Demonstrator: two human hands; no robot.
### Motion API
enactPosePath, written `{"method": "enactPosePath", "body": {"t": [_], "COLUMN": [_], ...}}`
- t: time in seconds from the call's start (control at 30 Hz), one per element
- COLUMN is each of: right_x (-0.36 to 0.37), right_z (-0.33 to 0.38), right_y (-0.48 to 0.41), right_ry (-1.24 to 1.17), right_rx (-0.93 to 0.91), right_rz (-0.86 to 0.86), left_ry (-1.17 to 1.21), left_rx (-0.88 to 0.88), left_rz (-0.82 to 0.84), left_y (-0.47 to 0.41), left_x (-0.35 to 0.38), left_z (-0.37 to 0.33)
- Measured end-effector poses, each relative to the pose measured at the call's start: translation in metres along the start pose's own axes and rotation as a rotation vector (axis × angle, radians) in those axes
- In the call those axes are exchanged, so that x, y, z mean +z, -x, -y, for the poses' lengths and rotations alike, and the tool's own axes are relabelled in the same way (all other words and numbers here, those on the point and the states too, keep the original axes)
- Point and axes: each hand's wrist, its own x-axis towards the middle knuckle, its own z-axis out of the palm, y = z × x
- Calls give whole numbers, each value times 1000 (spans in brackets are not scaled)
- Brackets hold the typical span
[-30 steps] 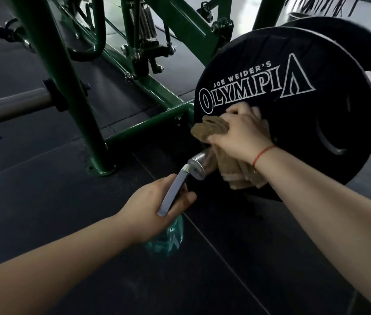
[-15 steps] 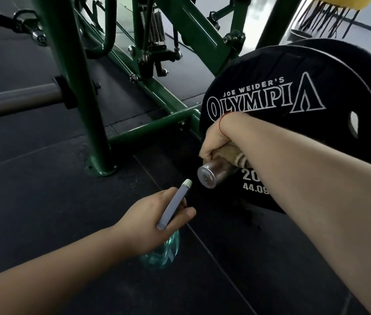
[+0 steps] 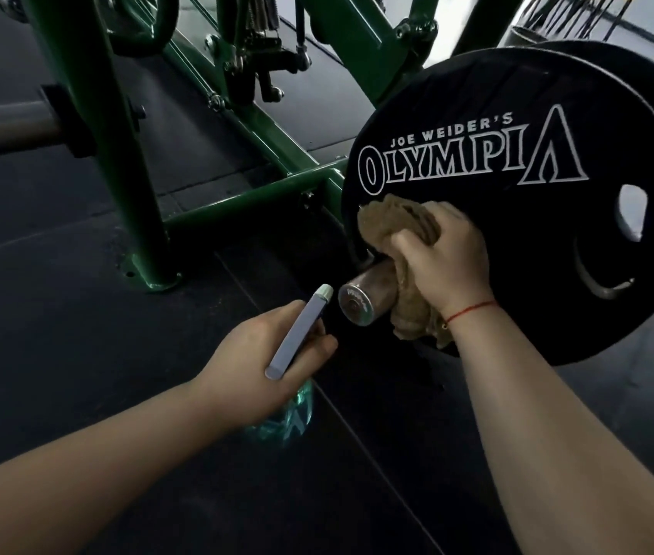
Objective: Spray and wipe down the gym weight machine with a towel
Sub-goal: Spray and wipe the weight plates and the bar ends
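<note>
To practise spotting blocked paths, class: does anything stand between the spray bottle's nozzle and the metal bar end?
Nothing visible does. The spray bottle in the left hand aims across a bare gap at the bar end. The towel, gripped by the right hand, covers the bar behind that end.

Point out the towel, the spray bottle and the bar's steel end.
towel (image 3: 395, 218), head view, bunched upper fold.
spray bottle (image 3: 301, 332), head view, grey sprayer top.
bar's steel end (image 3: 355, 305), head view, round end face.
</note>
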Motion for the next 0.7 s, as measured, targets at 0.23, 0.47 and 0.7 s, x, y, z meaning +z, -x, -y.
{"method": "enactPosePath", "body": {"t": [0.23,0.47,0.7], "right_x": [8,35,48], "right_z": [-22,8,34], "right_y": [7,58,98], "right_ry": [-123,-398,-496], "right_rx": [200,338,168], "right_rz": [-197,-415,-385], "left_ry": [-4,-46,-71], "left_rx": [4,34,74], "left_rz": [-6,-18,57], "left_y": [1,6,-8], "left_x": [1,-1,3], "left_z": [-12,-25,-34]}}
